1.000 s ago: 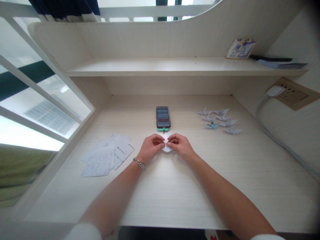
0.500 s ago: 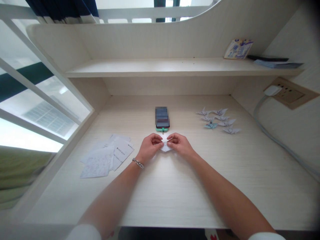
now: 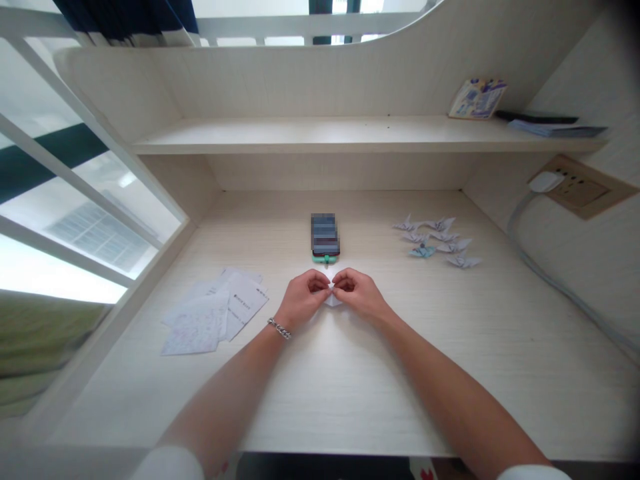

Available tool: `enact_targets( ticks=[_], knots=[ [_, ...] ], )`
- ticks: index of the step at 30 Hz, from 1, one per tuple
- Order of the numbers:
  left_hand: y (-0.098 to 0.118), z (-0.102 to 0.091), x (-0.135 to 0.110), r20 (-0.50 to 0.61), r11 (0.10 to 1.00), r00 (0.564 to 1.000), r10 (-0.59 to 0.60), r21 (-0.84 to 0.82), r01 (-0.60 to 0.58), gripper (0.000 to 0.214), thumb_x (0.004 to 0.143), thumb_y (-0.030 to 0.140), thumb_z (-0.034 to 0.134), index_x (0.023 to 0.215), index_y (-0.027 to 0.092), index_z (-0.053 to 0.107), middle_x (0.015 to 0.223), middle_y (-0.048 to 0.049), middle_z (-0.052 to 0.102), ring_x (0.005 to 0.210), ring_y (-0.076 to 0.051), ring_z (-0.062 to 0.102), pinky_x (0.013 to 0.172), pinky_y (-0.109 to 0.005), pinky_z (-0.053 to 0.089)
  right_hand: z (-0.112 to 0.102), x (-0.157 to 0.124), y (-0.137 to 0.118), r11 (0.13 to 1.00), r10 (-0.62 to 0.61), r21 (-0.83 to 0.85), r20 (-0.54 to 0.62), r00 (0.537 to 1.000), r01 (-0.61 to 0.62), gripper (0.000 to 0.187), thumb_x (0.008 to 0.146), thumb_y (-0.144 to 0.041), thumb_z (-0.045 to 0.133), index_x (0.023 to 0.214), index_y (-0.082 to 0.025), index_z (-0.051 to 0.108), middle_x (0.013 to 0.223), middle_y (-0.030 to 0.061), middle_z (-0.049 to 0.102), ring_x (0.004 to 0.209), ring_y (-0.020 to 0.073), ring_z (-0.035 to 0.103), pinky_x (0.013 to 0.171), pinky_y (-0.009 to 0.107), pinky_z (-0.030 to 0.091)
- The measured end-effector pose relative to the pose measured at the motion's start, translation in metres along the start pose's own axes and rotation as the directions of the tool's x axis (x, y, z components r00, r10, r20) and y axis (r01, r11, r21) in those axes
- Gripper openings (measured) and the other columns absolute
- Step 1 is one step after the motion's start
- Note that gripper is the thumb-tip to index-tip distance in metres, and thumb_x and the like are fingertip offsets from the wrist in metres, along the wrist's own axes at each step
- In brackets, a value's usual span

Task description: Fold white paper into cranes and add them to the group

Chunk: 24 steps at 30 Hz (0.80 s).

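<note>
- While the left hand (image 3: 306, 293) pinches one side of a white paper (image 3: 333, 302), the right hand (image 3: 359, 293) pinches the other.
- That paper is about midway between the worktop's (image 3: 345, 387) left and right edges, just nearer than the phone (image 3: 325, 235).
- Toward the far right corner lie folded cranes (image 3: 455, 246); near the left edge, loose sheets (image 3: 196, 331).

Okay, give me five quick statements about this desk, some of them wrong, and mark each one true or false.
1. The left hand and right hand both pinch a folded white paper. True.
2. The bracelet is on the right wrist. False: it is on the left wrist.
3. The phone lies beyond the hands. True.
4. The folded paper figures are all white. False: one is blue.
5. The loose sheets lie to the left of the hands. True.
</note>
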<state>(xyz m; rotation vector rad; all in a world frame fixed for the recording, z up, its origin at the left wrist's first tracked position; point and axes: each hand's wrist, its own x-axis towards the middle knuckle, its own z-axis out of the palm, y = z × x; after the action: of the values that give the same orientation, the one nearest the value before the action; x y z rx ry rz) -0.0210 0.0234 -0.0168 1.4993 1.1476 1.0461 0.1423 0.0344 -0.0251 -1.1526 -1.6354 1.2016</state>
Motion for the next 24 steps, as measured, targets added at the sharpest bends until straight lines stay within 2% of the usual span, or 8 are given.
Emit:
enact_targets(
  ticks=[10, 16, 19, 24],
  knots=[
    [0.001, -0.004, 0.002, -0.013, 0.998, 0.999, -0.049, -0.05, 0.049, 0.019, 0.063, 0.02, 0.067, 0.078, 0.012, 0.057, 0.075, -0.0045, 0.063, 0.069, -0.013, 0.06, 0.065, -0.025, 0.048, -0.008, 0.003, -0.001, 0.995, 0.06, 0.076, 0.082, 0.995, -0.067, 0.021, 0.06, -0.012, 0.053, 0.08, -0.015, 0.061, 0.073, 0.002, 0.064, 0.066, 0.0137, 0.06, 0.059, 0.023, 0.045],
    [0.0, -0.005, 0.002, 0.002, 0.997, 0.998, -0.066, -0.045, 0.066, 0.021, 0.064, 0.022, 0.067, 0.079, 0.012, 0.058, 0.074, -0.0049, 0.063, 0.069, -0.013, 0.06, 0.063, -0.025, 0.048, -0.012, 0.002, 0.0, 0.981, 0.095, 0.162, 0.104, 0.99, -0.111, 0.032, 0.061, -0.01, 0.051, 0.091, -0.015, 0.059, 0.079, 0.0045, 0.067, 0.072, 0.0158, 0.062, 0.063, 0.026, 0.047],
    [-0.001, -0.005, 0.002, 0.004, 0.997, 0.998, -0.063, -0.043, 0.063, 0.021, 0.065, 0.024, 0.066, 0.08, 0.013, 0.058, 0.073, -0.0043, 0.063, 0.068, -0.013, 0.06, 0.062, -0.024, 0.048, -0.01, 0.0, 0.0, 0.981, 0.074, 0.175, 0.096, 0.993, -0.09, 0.031, 0.064, -0.016, 0.057, 0.096, -0.015, 0.056, 0.075, 0.0031, 0.065, 0.067, 0.0146, 0.061, 0.062, 0.026, 0.046],
    [0.0, -0.003, 0.0, 0.071, 0.998, 0.996, -0.06, -0.033, 0.062, 0.021, 0.068, 0.022, 0.063, 0.086, 0.013, 0.058, 0.077, -0.0054, 0.064, 0.071, -0.013, 0.06, 0.064, -0.024, 0.048, -0.006, -0.002, -0.002, 0.992, 0.029, 0.121, 0.093, 0.995, -0.04, 0.024, 0.068, -0.02, 0.06, 0.091, -0.016, 0.055, 0.073, 0.0018, 0.064, 0.067, 0.0137, 0.059, 0.063, 0.027, 0.046]
  ],
)
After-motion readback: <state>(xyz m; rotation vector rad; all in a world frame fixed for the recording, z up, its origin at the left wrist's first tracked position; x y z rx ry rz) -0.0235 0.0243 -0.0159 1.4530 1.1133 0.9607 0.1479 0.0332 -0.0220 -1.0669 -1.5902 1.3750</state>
